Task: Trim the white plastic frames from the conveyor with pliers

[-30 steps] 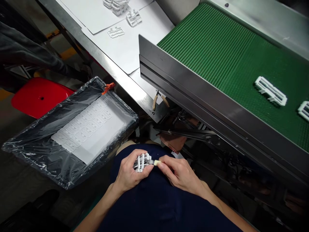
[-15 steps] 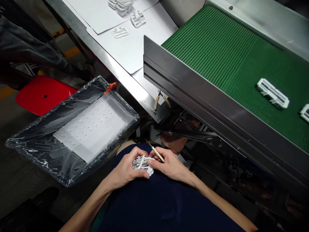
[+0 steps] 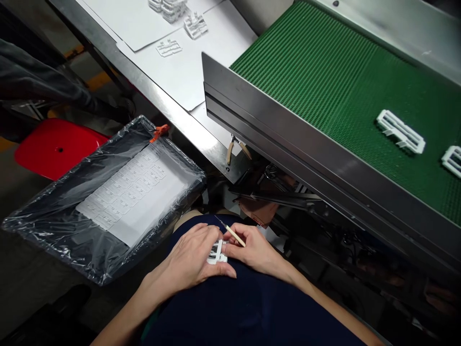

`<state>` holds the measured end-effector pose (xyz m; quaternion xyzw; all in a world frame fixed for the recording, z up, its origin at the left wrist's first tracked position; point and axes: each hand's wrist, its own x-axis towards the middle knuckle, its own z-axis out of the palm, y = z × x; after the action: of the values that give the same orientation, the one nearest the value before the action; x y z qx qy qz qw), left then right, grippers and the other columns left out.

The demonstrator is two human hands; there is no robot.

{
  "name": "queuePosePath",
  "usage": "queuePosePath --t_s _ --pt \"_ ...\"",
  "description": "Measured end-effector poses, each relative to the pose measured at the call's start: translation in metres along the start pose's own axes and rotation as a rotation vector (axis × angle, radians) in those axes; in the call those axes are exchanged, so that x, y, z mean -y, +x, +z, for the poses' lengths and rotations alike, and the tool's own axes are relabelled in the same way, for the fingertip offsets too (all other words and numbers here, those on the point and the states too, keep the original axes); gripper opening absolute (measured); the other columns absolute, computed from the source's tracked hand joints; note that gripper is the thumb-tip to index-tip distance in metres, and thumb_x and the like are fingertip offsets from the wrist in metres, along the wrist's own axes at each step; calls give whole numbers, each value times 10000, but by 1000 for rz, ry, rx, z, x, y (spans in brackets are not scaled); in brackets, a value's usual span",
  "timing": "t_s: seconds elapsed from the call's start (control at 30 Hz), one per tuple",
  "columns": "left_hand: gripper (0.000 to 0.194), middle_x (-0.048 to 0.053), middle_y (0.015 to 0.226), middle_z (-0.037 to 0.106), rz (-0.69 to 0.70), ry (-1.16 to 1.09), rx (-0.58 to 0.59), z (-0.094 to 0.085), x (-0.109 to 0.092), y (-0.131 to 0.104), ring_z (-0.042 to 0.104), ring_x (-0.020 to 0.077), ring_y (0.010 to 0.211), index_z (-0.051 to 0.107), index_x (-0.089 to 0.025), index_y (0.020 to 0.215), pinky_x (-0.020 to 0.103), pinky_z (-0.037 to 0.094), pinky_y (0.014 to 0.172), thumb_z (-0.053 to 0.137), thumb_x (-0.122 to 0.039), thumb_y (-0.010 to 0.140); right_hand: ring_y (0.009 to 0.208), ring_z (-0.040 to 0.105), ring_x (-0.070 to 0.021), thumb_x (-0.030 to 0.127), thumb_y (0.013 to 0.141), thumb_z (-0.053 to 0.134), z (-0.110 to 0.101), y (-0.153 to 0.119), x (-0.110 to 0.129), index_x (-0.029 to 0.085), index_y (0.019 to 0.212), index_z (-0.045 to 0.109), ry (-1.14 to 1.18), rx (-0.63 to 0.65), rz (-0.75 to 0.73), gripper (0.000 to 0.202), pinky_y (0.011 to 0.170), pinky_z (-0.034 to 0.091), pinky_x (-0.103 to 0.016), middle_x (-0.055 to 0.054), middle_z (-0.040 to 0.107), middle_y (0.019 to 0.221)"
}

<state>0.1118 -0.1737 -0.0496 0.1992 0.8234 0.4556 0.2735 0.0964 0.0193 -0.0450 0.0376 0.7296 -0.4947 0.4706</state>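
Over my lap, my left hand [image 3: 196, 252] is wrapped round a white plastic frame part [image 3: 218, 252], covering much of it. My right hand [image 3: 252, 247] grips a thin tool with a pale handle [image 3: 236, 236], its fine metal tip pointing up and left. The right thumb and fingertips also touch the right end of the white part. To the left, a tray lined with clear plastic [image 3: 54, 240] holds rows of flat white parts [image 3: 124, 190] on white paper.
Pliers [image 3: 237, 148] lie at the corner of the metal table [image 3: 173, 113]. More white parts [image 3: 169, 48] are on its paper. A green conveyor [image 3: 324, 81] carries two white frames [image 3: 401, 131]. A red stool [image 3: 61, 146] and a person's leg [image 3: 46, 77] are at left.
My left hand has shifted further over the white part, hiding more of it. The right hand still has the tool. The whole view has moved slightly, sliding the table and conveyor left.
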Motion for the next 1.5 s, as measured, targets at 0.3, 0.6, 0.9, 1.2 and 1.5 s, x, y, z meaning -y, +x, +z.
queuePosePath --t_s 0.3,0.6,0.9,1.2,1.5 --pt "486 11 891 587 -79 -189 38 -1 2 2 543 191 737 443 -218 940 284 396 629 621 -604 705 590 399 -79 320 741 639 1 2 3 173 767 551 4 -10 12 173 514 310 -198 51 487 656" --pt "399 -29 751 553 -290 -547 -83 29 12 -3 464 150 625 422 -225 929 262 327 559 655 -485 736 642 500 -112 468 894 430 -5 -12 15 218 979 569 -180 -66 -74 298 581 355 -229 16 589 751" --pt "341 34 952 612 -247 -674 -164 35 14 -7 564 192 791 423 -226 948 302 410 667 624 -444 780 554 468 -100 399 960 287 -15 -32 7 204 833 574 -564 5 -200 369 550 295 -244 14 554 655" --pt "310 46 962 626 -249 -709 -204 40 12 -9 580 190 786 410 -221 944 308 436 676 603 -414 797 560 495 -104 395 957 293 -13 -31 10 204 834 589 -641 44 -219 373 547 282 -240 4 584 653" --pt "281 54 970 627 -224 -736 -246 43 10 -9 588 197 824 421 -216 943 310 448 691 604 -376 803 512 458 -98 410 952 293 -16 -32 16 208 768 555 -659 72 -191 379 528 260 -238 17 533 594"
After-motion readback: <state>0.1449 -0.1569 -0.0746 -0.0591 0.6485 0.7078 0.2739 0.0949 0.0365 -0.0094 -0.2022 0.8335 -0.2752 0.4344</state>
